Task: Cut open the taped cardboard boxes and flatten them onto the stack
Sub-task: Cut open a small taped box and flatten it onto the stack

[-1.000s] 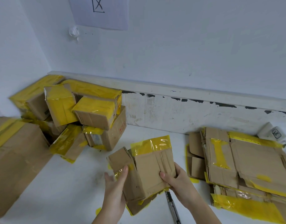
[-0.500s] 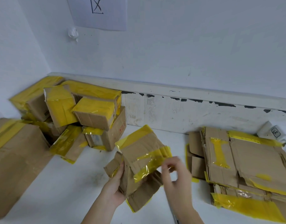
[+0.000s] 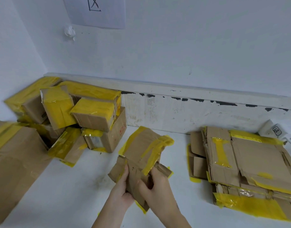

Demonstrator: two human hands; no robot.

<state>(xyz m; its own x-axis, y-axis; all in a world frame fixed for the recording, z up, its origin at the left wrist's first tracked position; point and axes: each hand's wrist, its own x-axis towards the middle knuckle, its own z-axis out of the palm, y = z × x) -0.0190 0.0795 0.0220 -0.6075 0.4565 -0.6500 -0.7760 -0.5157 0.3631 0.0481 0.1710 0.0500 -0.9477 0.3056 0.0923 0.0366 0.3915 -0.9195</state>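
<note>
Brown corrugated cardboard box (image 3: 141,155), cut open, yellow tape across it, held above the white table (image 3: 67,195) at centre. Left hand (image 3: 121,190) grips its lower left flap; right hand (image 3: 156,186) curls round its lower right edge. Flattened stack (image 3: 249,163) to the right; taped boxes (image 3: 92,116) piled to the left.

Both forearms reach in from below, close together. The left hand (image 3: 121,190) grips with thumb up. The right hand (image 3: 155,186) seems curled, fingers tucked under.
</note>
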